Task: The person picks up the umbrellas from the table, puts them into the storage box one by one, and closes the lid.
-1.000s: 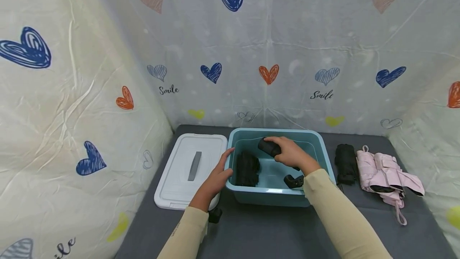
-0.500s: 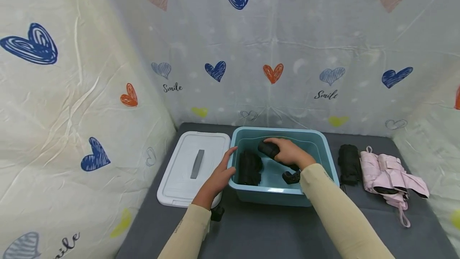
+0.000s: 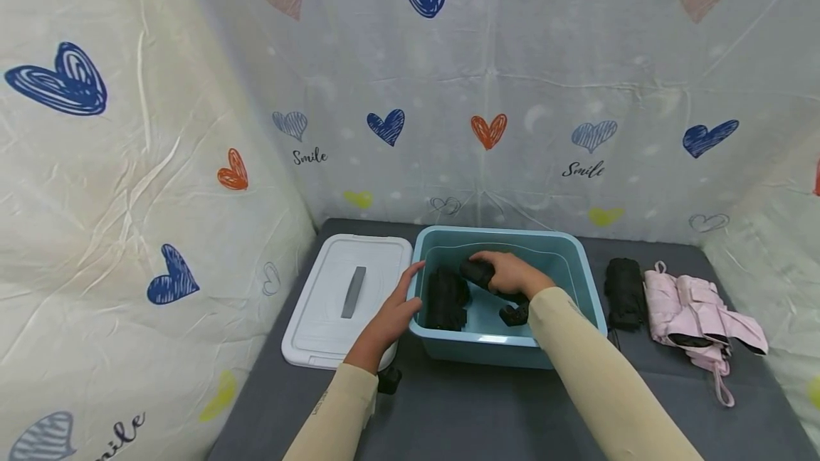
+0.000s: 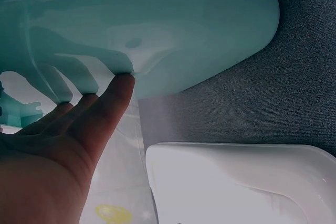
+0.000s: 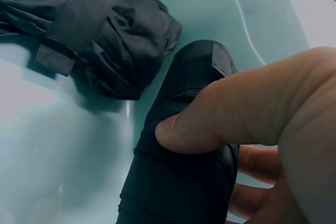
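My right hand [image 3: 512, 274] is inside the blue-green plastic bin [image 3: 493, 338], gripping a black folded umbrella [image 3: 477, 272]. In the right wrist view the thumb lies across the umbrella [image 5: 178, 177] and fingers show on its far side. Beside it, on the bin's floor at the left, is another black folded umbrella [image 3: 446, 301]; its strap shows in the right wrist view. My left hand [image 3: 393, 315] touches the bin's left side with its fingers extended. In the left wrist view the fingertips meet the bin wall [image 4: 173, 30].
A white lid [image 3: 323, 304] with a grey handle lies left of the bin. To the right, a black folded umbrella [image 3: 623, 294] and a pink folded umbrella [image 3: 695, 304] with a loop lie on the grey table [image 3: 487, 411]. A patterned curtain [image 3: 525, 41] hangs behind.
My right hand has lowered the umbrella slightly and brought it nearer the one in the bin. The left hand keeps its place at the bin's side; the head view shifts a little.
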`<state>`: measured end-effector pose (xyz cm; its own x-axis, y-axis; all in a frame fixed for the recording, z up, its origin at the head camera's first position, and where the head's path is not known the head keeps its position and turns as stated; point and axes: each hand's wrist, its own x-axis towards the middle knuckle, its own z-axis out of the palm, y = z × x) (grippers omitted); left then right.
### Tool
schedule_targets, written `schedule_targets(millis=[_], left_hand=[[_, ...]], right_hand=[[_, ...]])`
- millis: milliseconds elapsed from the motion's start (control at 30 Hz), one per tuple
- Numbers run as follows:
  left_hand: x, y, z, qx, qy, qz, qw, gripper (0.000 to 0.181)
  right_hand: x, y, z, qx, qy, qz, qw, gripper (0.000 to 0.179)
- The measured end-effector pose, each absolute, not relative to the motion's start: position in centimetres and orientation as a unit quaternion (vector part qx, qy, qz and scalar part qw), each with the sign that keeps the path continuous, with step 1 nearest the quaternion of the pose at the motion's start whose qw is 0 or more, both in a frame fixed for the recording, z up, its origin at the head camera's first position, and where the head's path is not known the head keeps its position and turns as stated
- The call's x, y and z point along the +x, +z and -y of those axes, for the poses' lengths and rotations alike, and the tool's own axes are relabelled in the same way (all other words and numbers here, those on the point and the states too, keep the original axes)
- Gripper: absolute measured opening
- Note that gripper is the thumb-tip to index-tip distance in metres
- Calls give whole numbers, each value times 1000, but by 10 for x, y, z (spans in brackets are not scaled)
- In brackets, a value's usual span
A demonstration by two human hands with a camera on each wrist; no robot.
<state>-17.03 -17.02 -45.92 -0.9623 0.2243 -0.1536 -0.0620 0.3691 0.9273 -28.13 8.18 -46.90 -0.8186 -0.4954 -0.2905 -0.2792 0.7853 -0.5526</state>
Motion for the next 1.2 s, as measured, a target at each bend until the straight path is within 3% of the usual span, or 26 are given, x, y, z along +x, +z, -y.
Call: schedule_targets(millis=[367, 500, 800, 1200], left_hand=[[-170, -460, 170, 43, 559, -819, 123, 68], [-180, -482, 172, 41, 560, -820, 112, 68], [-187, -497, 172, 46, 554, -825, 100, 68], [-188, -495, 172, 40, 563, -818, 112, 68]], right_hand=[[-288, -477, -75, -192, -241, -916, 256, 74], [-289, -481, -75, -174, -250, -912, 275, 72], [-286, -479, -74, -84, -389, -865, 305, 58], [-281, -467, -80, -117, -350, -872, 320, 53]])
